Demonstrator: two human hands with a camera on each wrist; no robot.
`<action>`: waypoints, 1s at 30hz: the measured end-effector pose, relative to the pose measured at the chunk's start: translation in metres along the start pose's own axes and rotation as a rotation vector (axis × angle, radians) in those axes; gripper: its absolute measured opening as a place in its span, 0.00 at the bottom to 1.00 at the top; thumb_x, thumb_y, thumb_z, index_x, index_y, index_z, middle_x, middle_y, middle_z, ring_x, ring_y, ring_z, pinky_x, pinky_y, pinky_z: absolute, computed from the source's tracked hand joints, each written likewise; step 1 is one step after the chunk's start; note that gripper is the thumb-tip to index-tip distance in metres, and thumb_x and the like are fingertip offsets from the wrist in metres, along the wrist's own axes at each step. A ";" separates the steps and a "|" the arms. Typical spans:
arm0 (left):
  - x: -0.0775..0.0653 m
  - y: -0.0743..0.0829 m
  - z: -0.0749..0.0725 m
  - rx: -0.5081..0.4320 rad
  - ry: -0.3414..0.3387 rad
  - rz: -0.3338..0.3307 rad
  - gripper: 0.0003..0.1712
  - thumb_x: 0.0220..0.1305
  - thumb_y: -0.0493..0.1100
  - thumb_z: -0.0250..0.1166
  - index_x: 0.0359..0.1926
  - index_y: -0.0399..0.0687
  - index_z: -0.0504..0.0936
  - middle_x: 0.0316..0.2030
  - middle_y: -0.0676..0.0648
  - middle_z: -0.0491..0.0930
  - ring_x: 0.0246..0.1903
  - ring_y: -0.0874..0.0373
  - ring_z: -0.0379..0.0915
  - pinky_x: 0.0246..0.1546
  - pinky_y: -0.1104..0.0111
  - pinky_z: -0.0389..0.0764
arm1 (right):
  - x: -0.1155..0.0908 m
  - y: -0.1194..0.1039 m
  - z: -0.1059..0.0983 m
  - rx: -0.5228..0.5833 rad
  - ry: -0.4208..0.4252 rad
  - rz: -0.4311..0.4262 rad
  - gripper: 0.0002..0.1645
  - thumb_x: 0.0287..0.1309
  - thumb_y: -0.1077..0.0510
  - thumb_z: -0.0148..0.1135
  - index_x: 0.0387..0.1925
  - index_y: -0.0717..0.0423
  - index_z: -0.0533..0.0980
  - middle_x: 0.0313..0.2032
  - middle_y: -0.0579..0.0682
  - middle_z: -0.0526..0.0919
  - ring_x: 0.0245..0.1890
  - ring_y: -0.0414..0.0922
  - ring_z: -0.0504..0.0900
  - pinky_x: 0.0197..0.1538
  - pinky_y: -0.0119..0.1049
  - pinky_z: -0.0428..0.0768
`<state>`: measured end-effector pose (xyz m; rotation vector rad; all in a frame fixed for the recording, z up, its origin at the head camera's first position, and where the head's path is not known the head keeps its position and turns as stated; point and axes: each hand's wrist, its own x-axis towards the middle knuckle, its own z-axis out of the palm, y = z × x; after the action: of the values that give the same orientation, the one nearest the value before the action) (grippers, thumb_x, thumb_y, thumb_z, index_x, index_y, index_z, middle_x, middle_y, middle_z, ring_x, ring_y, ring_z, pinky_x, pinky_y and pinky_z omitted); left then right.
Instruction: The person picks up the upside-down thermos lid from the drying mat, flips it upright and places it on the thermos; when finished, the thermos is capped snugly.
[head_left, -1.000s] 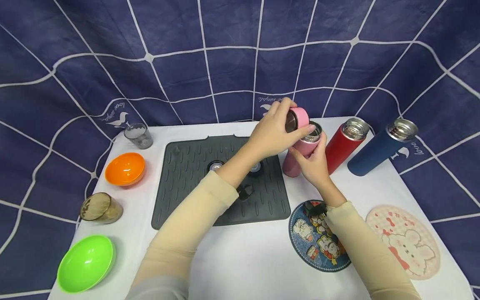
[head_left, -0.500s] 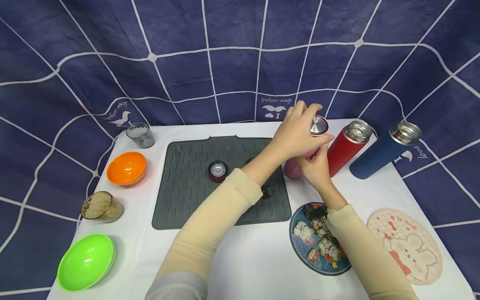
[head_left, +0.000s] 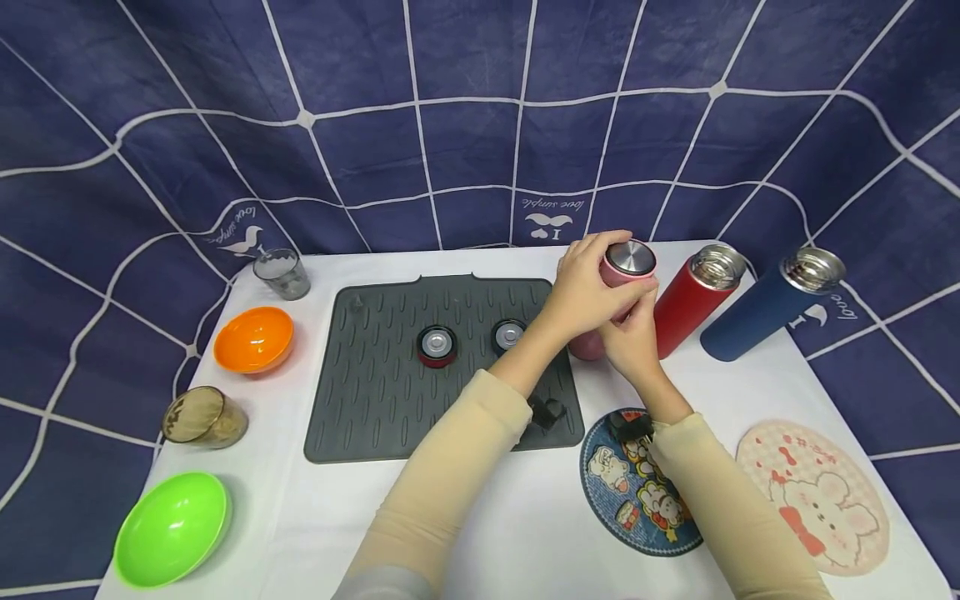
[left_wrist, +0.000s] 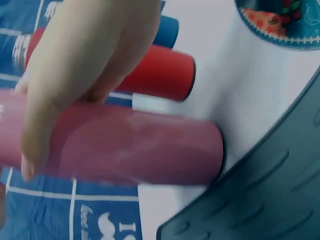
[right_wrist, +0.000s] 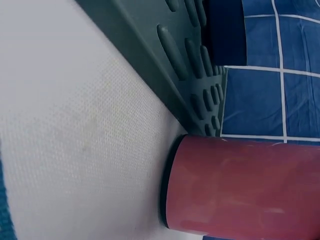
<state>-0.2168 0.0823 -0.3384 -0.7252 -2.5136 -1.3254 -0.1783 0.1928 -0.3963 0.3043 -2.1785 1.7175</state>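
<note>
A pink thermos flask (head_left: pixel 588 347) stands on the white table beside the right edge of the grey mat, its upper body largely covered by hands in the head view. My left hand (head_left: pixel 585 287) curls around its pink lid (head_left: pixel 628 260), which has a silver top and sits over the flask's mouth. Just below, my right hand (head_left: pixel 633 337) grips the flask near its neck. The left wrist view shows fingers wrapped around the pink body (left_wrist: pixel 140 147). In the right wrist view, only the flask's lower part (right_wrist: pixel 245 185) and dark base appear.
Right of the hands stand a lidless red flask (head_left: pixel 686 304) and a lidless blue flask (head_left: pixel 765 308). Two lids, one red (head_left: pixel 437 345) and one dark (head_left: pixel 509 335), lie on the grey mat (head_left: pixel 367 400). Round mats (head_left: pixel 626 533) lie in front; bowls (head_left: pixel 255 340) and glasses (head_left: pixel 281 275) line the left.
The pink lid, tilted beside the flask's open mouth earlier, has come over the mouth and levelled with its silver top up. My left hand moved right with it; my right hand kept its grip.
</note>
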 end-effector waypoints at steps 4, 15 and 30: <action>0.005 -0.011 -0.007 -0.173 -0.145 0.048 0.38 0.54 0.52 0.69 0.66 0.55 0.67 0.64 0.54 0.68 0.62 0.65 0.62 0.63 0.71 0.60 | 0.002 0.004 0.001 0.081 0.010 -0.027 0.50 0.49 0.69 0.64 0.67 0.50 0.47 0.65 0.54 0.61 0.65 0.44 0.64 0.64 0.28 0.66; 0.007 -0.022 -0.012 -0.311 -0.046 -0.002 0.43 0.42 0.55 0.76 0.59 0.52 0.67 0.53 0.53 0.72 0.51 0.66 0.66 0.55 0.65 0.70 | 0.002 0.004 0.002 0.066 0.017 0.002 0.47 0.50 0.67 0.65 0.65 0.47 0.49 0.62 0.51 0.64 0.61 0.41 0.68 0.60 0.27 0.70; 0.005 -0.016 -0.009 -0.250 -0.065 -0.017 0.50 0.41 0.59 0.76 0.66 0.58 0.64 0.55 0.54 0.70 0.54 0.66 0.64 0.54 0.70 0.70 | 0.002 0.006 0.004 0.074 0.029 0.001 0.45 0.51 0.67 0.64 0.65 0.49 0.51 0.61 0.53 0.66 0.60 0.39 0.69 0.60 0.27 0.69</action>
<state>-0.2296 0.0691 -0.3423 -0.8098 -2.4329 -1.6686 -0.1826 0.1904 -0.4017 0.2961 -2.0984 1.7947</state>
